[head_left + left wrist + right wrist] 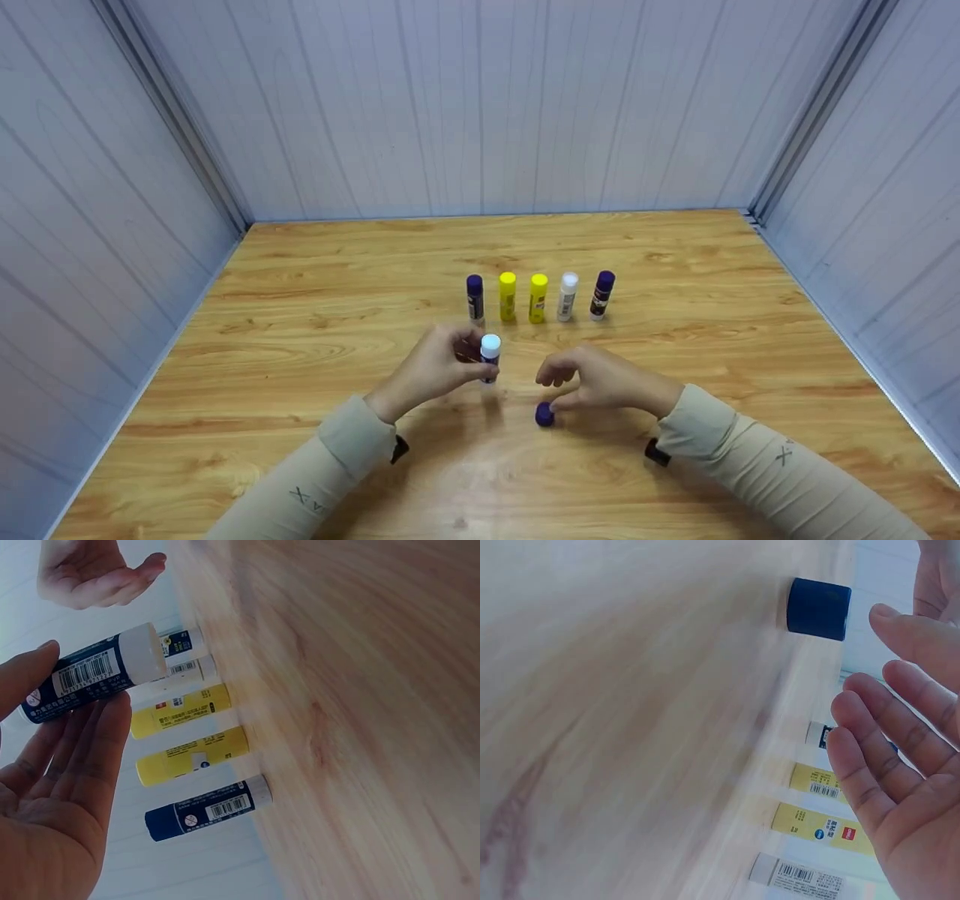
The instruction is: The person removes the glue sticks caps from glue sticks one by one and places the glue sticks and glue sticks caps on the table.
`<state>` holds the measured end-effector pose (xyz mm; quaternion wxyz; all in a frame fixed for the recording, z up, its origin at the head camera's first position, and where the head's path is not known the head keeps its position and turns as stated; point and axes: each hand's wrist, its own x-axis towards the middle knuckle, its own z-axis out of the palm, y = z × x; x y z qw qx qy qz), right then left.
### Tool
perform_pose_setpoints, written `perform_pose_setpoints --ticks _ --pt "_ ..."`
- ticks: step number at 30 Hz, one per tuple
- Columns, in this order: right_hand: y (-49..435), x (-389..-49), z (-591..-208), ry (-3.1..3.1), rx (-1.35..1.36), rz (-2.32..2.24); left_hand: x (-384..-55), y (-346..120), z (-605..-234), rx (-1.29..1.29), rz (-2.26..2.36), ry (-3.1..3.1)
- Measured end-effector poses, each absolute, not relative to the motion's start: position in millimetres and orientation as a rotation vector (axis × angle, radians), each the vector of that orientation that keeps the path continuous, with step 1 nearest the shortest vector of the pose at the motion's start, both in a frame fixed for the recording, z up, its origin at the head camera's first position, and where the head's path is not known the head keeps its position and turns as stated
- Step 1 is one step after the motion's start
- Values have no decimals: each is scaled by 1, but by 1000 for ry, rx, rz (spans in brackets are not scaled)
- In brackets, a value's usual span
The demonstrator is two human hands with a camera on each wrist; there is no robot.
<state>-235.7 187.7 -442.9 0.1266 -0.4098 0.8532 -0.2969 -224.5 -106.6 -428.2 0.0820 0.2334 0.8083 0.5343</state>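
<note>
My left hand [439,367] grips a navy glue stick [90,679] between thumb and fingers, upright and lifted above the table. Its white top [490,346] shows without a cap in the head view. A dark blue glue stick cap [545,414] stands on the table, to the right of that stick and nearer me. My right hand [611,379] hovers beside the cap, its thumb close to it and its fingers loosely bent. In the right wrist view a gap shows between the thumb and the cap [819,609], and nothing is held.
Behind the hands several capped glue sticks stand upright in a row: a navy one [475,298], two yellow ones [508,297], a white one [568,297] and another navy one [601,295]. Pale panel walls [480,112] enclose the wooden table [315,277] at the back and sides.
</note>
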Motion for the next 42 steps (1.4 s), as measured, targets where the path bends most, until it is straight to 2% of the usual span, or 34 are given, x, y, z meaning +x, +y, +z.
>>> perform_pose_setpoints --ticks 13,23,42 --pt "195 -241 -443 2548 -1150 -984 -222 -107 -439 690 1490 2399" --pt "203 -248 -441 2636 -1216 -1073 -220 -109 -445 695 1419 2399" --pt "214 -255 -438 2737 -1061 -1085 -212 -110 -450 670 1339 2425"
